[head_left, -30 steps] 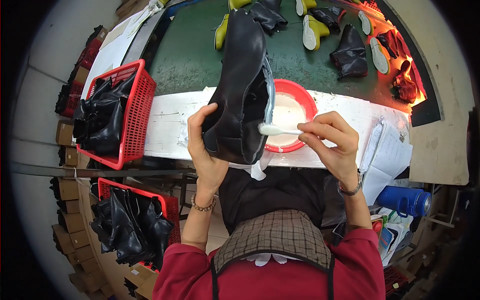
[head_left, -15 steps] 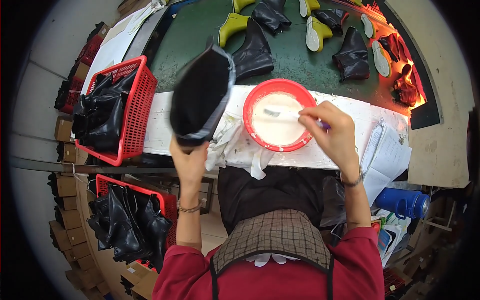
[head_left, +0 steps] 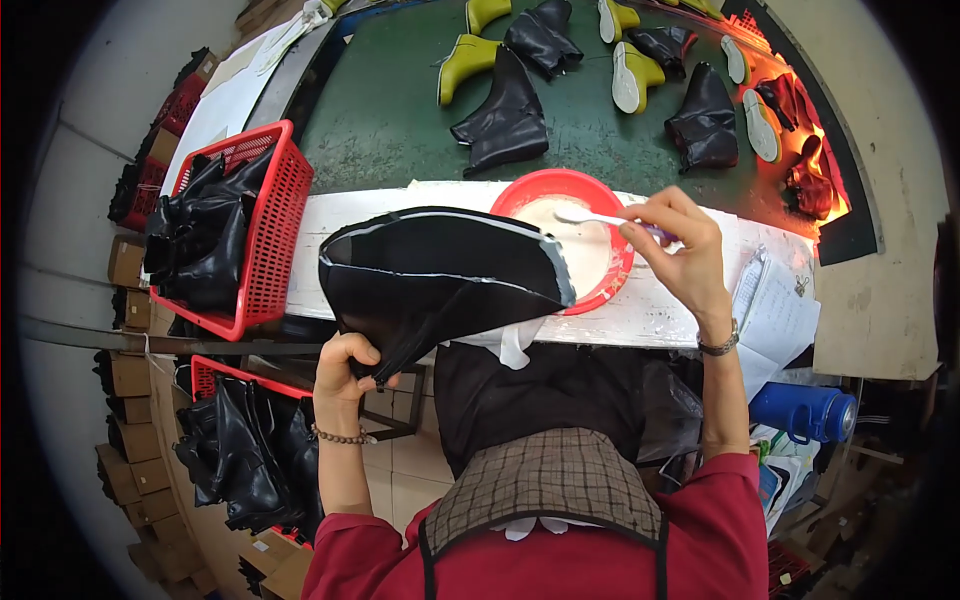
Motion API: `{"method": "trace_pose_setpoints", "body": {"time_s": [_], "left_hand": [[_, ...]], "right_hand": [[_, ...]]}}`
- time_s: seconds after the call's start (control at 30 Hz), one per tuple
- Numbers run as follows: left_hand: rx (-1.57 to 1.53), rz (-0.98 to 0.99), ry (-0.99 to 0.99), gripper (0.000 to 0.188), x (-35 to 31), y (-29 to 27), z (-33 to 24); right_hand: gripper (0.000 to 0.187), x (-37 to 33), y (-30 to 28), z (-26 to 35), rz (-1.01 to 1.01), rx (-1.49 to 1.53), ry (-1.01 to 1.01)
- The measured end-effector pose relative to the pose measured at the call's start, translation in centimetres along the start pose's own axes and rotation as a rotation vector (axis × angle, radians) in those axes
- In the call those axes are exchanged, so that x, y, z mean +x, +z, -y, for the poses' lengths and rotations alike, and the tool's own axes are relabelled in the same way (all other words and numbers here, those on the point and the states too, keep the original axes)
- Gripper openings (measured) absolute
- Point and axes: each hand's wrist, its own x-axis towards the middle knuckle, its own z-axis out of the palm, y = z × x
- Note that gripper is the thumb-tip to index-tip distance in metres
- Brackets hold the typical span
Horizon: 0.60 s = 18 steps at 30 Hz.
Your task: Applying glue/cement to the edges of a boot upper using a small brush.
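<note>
My left hand (head_left: 345, 368) is closed around the gathered shaft of a black boot upper (head_left: 430, 255). The upper lies on its side in the air, its underside facing up, with a white wet-looking line along the edge and across the middle. Its right end overlaps the rim of a red bowl (head_left: 625, 265) of milky white liquid (head_left: 590, 250). Above the bowl, my right hand (head_left: 685, 250) pinches a toothbrush (head_left: 592, 217) with a purple-and-white handle, its head pointing left over the liquid. A white cloth (head_left: 515, 342) is partly hidden beneath the upper.
Red baskets of black boot uppers, one on the table (head_left: 280, 230) and one lower (head_left: 225, 375), stand left. On the green conveyor (head_left: 400, 120) lie yellow boots (head_left: 468, 68) and black uppers (head_left: 508, 115); a heater (head_left: 835, 185) glows right. Papers (head_left: 775, 310) and a blue bottle (head_left: 800, 410) are nearby.
The boot upper has turned from upright to lying sideways, its end swinging right over the bowl. My left hand has moved down and left. The toothbrush has shifted slightly right and up.
</note>
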Motion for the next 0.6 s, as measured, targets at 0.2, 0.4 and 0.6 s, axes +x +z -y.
{"method": "trace_pose_setpoints", "body": {"time_s": [0.2,0.4,0.6], "left_hand": [[-0.142,0.219,0.097,0.058,1.6,0.4,0.7],[-0.148,0.200,0.118,0.070,1.0,-1.6,0.3],[-0.159,0.233,0.145,0.064,0.9,0.3,0.6]], "right_hand": [[0.020,2.6,0.5,2.0,-0.084,0.277,-0.366],[0.017,-0.3,1.1,-0.7,-0.053,0.460,-0.114],[0.015,2.0,0.8,0.9,-0.060,0.387,-0.272]]}}
